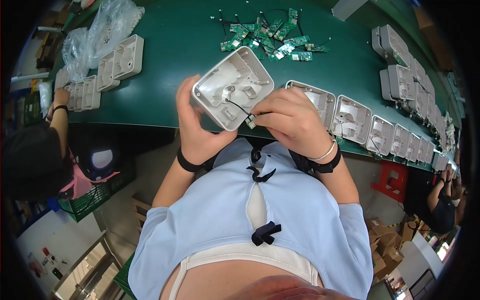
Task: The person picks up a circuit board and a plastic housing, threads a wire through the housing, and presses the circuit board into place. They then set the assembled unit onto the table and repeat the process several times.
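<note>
I am holding a white shell (pixel 233 87) up over the near edge of the green table (pixel 165 95), hollow side turned to my face so I can see into it. My left hand (pixel 195 122) is wrapping around its left edge, fingers curled shut on the rim, probably to keep it steady. My right hand (pixel 290 120) is pinching a small green board (pixel 251 120) at the shell's lower right corner, thumb and fingertips closed on it; a black wire (pixel 236 106) is running from the board into the shell's middle.

Inside the shell I am seeing moulded ribs and a small metal part; the rest is bare. Beside my right hand, a row of shells (pixel 380 132) is lying open side up, some with wires in them. A heap of boards (pixel 270 37) is lying further back, likely within reach for picking. More shells (pixel 120 60) and a clear bag (pixel 105 27) are sitting at far left.
</note>
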Demonstrator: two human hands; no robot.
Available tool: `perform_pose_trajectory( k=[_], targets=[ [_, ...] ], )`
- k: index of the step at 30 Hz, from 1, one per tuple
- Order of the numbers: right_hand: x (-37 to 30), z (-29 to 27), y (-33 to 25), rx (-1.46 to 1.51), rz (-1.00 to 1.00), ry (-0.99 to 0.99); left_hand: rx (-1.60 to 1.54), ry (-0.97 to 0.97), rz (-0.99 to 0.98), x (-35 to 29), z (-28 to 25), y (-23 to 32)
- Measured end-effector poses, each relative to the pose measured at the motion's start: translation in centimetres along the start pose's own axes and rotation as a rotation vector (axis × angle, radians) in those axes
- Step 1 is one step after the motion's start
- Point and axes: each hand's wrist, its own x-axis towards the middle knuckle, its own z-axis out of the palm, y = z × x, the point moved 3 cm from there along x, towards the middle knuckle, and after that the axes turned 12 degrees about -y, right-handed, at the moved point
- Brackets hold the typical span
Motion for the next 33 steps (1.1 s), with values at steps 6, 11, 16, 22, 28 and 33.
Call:
perform_pose_trajectory(
  k=[6,11,16,22,28,33],
  targets=[
    [0.0,0.4,-0.3,0.075,-0.011,0.034,-0.172,-0.01,-0.058,-0.2,0.5,0.4],
    [-0.3,2.2,0.7,0.135,0.037,0.126,-0.227,-0.026,-0.073,-0.5,0.6,-0.1],
    [0.5,3.4,0.0,0.147,0.077,0.065,-0.35,-0.109,-0.176,-1.9,-0.9,-1.8],
    [0.0,5.9,-1.1,-0.146,0.018,-0.111,-0.491,-0.355,-0.316,-0.9,-1.2,-3.5],
    [-0.1,6.3,-0.4,-0.223,0.12,-0.13,-0.308,-0.477,-0.366,0.1,-0.5,-4.7],
    [-0.1,7.1,-0.2,-0.225,0.206,-0.183,0.127,-0.577,-0.371,0.9,-0.8,-3.0]
  ],
)
